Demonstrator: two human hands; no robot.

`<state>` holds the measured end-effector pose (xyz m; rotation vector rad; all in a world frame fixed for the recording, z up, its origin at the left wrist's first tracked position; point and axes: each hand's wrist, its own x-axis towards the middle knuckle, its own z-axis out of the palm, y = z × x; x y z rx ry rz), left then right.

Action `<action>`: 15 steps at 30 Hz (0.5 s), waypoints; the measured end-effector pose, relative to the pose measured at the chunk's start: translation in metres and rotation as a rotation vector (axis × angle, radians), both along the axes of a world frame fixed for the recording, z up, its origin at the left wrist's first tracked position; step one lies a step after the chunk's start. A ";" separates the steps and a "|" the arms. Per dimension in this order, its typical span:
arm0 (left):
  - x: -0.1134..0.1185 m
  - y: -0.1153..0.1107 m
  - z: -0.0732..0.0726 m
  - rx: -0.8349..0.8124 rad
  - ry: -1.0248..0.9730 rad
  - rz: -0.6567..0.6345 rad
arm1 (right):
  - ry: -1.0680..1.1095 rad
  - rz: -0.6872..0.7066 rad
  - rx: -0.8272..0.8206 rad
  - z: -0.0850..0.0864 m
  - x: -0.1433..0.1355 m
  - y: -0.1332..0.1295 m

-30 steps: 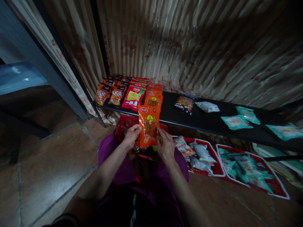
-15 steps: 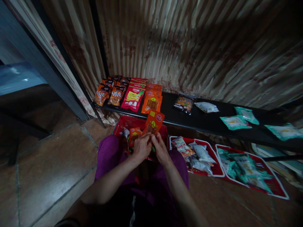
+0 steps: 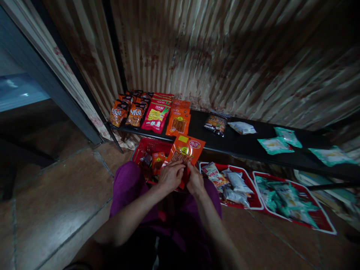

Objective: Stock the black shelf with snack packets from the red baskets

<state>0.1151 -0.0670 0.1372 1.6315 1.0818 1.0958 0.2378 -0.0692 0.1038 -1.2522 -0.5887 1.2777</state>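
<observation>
Holding an orange packet [image 3: 186, 149], left hand [image 3: 171, 176] curled on it, right hand [image 3: 195, 180] pinching it.

Low black shelf [image 3: 236, 144], long and narrow, running across the view. Behind its rear edge: striped cloth hanging [image 3: 197, 56], beige and brown, gathered in folds, faded reddish print in patches. Dark rear post [image 3: 115, 45] rises at the left rear corner; second dark post [image 3: 83, 92] at the left front corner. Farther left, a slanting grey-blue beam [image 3: 50, 77], then a glossy blue surface [image 3: 22, 90]. Floor [image 3: 56, 198]: large brown tiles, dark joints, pale sheen at left. Light dim; deep shadow over the cloth toward upper right.
</observation>
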 end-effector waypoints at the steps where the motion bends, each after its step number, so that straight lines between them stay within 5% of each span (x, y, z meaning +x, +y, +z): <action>1: -0.001 0.001 0.000 0.004 -0.002 0.009 | 0.035 -0.040 -0.015 0.002 0.001 0.001; 7: -0.018 0.020 -0.003 -0.003 -0.053 0.241 | 0.228 -0.069 -0.054 0.018 0.011 0.002; 10: -0.025 0.036 -0.008 -0.173 -0.134 0.353 | 0.249 0.002 -0.061 0.026 0.017 0.003; 15: -0.024 0.048 -0.011 -0.595 -0.430 0.203 | 0.277 0.075 -0.093 0.036 0.019 0.005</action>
